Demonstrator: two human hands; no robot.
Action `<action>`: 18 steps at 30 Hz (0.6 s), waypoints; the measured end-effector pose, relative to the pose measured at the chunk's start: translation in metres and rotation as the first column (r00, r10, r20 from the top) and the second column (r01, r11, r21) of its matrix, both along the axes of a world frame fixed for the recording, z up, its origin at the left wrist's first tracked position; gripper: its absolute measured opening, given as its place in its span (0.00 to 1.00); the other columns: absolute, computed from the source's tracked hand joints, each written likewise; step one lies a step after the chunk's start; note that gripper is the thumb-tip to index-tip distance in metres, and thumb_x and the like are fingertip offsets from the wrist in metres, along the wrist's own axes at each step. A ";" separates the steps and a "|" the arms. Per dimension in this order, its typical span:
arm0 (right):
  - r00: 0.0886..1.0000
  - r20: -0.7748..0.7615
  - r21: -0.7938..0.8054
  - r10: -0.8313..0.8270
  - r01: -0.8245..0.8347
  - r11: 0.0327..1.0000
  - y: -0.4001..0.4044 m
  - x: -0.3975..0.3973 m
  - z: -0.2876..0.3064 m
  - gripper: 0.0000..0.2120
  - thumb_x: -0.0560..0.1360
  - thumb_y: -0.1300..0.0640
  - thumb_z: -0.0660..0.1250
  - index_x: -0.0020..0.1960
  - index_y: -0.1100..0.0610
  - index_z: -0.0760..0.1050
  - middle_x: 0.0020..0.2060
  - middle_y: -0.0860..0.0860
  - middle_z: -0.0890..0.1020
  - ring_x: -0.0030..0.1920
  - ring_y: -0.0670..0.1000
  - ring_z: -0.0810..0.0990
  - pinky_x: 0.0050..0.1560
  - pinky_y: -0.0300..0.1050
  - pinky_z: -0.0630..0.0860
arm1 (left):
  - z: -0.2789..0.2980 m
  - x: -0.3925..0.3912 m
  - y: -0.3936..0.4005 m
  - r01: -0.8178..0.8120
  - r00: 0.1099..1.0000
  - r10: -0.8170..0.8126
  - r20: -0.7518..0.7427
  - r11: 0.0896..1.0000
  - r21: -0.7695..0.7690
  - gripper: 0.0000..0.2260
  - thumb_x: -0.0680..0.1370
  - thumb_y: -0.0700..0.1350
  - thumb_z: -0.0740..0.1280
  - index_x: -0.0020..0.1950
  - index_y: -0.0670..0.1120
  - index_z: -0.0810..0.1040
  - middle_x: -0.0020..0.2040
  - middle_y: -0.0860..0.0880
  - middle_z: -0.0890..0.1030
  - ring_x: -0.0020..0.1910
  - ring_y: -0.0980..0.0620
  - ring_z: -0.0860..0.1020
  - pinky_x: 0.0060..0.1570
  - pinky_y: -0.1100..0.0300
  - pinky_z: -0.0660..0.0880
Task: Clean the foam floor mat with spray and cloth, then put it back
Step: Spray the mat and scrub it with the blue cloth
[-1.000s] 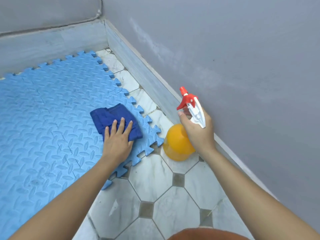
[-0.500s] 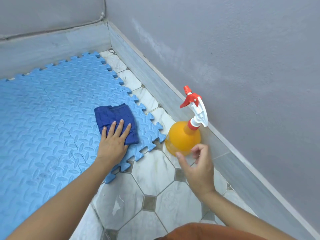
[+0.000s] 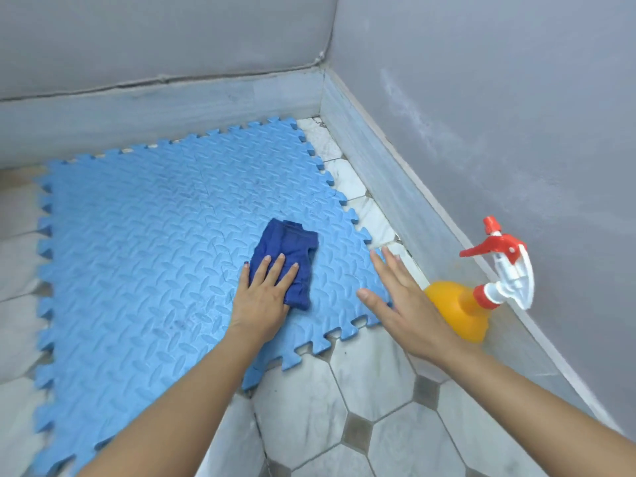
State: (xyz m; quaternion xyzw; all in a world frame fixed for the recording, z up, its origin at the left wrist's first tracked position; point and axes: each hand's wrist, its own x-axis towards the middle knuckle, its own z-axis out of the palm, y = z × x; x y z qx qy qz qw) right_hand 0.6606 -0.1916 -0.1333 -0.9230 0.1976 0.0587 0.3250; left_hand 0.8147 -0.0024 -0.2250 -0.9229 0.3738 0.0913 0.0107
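A light blue foam mat (image 3: pixel 148 256) with jigsaw edges lies flat on the tiled floor in the room's corner. A folded dark blue cloth (image 3: pixel 290 259) rests on its right part. My left hand (image 3: pixel 263 297) presses flat on the cloth's near end, fingers spread over it. My right hand (image 3: pixel 402 297) hovers open, fingers apart, over the mat's right edge and holds nothing. An orange spray bottle (image 3: pixel 457 311) with a red and white trigger head stands on the floor by the right wall, just right of my right hand.
Grey walls with a pale skirting board (image 3: pixel 385 166) meet in the corner behind the mat. White marble floor tiles (image 3: pixel 375 383) with small grey squares lie in front of the mat and along the right wall.
My right hand let go of the spray bottle, which now stands on the floor, and moved left over the mat's edge. The view swung left, showing more of the mat.
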 end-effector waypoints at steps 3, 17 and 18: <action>0.998 -0.048 -0.050 0.048 -0.050 0.998 -0.001 0.058 0.010 0.40 0.72 0.29 0.49 0.79 0.44 0.46 0.79 0.43 0.44 0.78 0.43 0.39 0.75 0.42 0.43 | 0.009 0.017 0.044 -0.109 0.994 0.109 -0.012 0.993 0.038 0.28 0.81 0.51 0.53 0.79 0.54 0.45 0.79 0.51 0.45 0.78 0.46 0.44 0.74 0.42 0.39; 0.935 -0.265 -0.283 0.237 -0.310 0.908 -0.008 0.229 -0.056 0.36 0.78 0.33 0.49 0.80 0.47 0.45 0.80 0.52 0.47 0.79 0.57 0.43 0.76 0.63 0.48 | 0.004 0.104 0.103 -0.389 0.903 0.357 -0.238 0.915 -0.105 0.32 0.78 0.63 0.46 0.79 0.51 0.48 0.79 0.51 0.44 0.78 0.45 0.40 0.75 0.45 0.40; 0.933 -0.273 -0.310 0.236 -0.317 0.896 -0.009 0.244 -0.065 0.36 0.77 0.33 0.48 0.80 0.46 0.45 0.80 0.51 0.47 0.79 0.57 0.43 0.75 0.65 0.47 | 0.003 0.098 0.091 -0.340 0.917 0.305 -0.257 0.935 -0.101 0.36 0.75 0.68 0.43 0.79 0.52 0.47 0.79 0.53 0.43 0.78 0.47 0.39 0.75 0.46 0.37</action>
